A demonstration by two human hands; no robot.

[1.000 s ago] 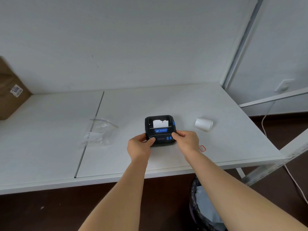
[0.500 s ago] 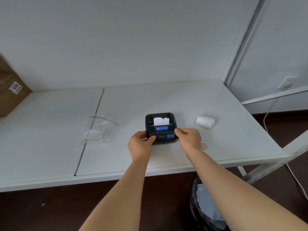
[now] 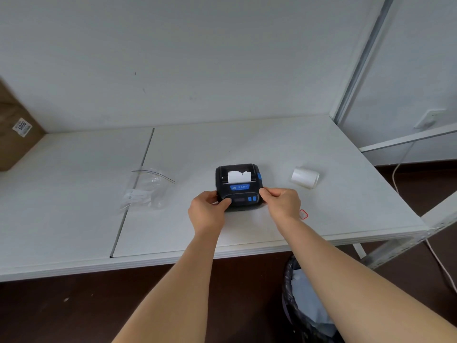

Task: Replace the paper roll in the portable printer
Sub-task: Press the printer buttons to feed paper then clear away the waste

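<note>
Your hands (image 3: pixel 243 209) still grip the printer (image 3: pixel 238 186) at mid-frame; nothing has shifted, so its lid remains unopened.

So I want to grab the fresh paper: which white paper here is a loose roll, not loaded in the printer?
The paper roll lying on its side on the table, right of the printer; the other paper pokes from the printer's slot.

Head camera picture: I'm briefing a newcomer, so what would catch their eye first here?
The black portable printer at the middle of the white table, a torn white paper strip sticking out of it. The left hand and right hand grip its near corners. A white paper roll lies to its right, a clear plastic bag to its left.
</note>
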